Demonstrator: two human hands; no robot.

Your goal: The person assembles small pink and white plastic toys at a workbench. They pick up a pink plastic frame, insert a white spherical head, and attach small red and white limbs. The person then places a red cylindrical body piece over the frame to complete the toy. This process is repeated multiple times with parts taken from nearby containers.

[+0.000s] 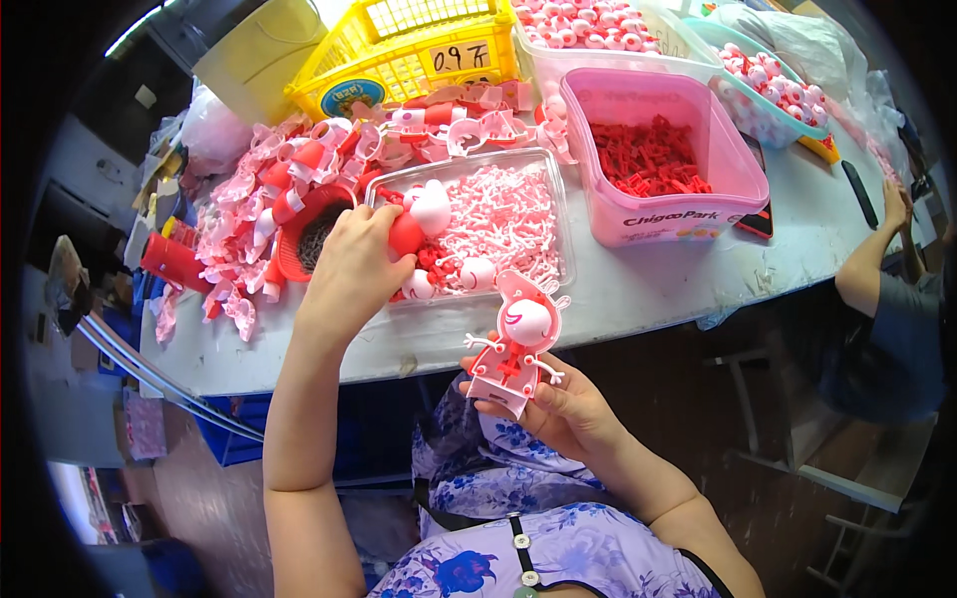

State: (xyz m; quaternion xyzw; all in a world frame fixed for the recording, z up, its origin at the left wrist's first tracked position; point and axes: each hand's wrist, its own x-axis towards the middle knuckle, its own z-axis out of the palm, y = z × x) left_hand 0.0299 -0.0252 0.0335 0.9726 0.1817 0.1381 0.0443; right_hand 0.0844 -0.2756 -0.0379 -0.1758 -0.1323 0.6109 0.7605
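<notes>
Where a heap of pink parts (227,239) covers the left of my tabletop (688,279), a red bowl (286,251) beside it contains small dark pieces (317,237). My left hand (357,249) touches a rounded red part (404,236) at the clear tray (559,204); whether it grips, I cannot tell. Small pale pink parts (508,219) fill the tray. Nearer me, my right hand (560,404) holds a pink figure (520,334) by its lower end. Behind, a white tub (558,62) carries pink-and-white balls (588,30); the pink tub (608,211) has red pieces (650,157); the light blue basket (812,131) holds similar balls.
</notes>
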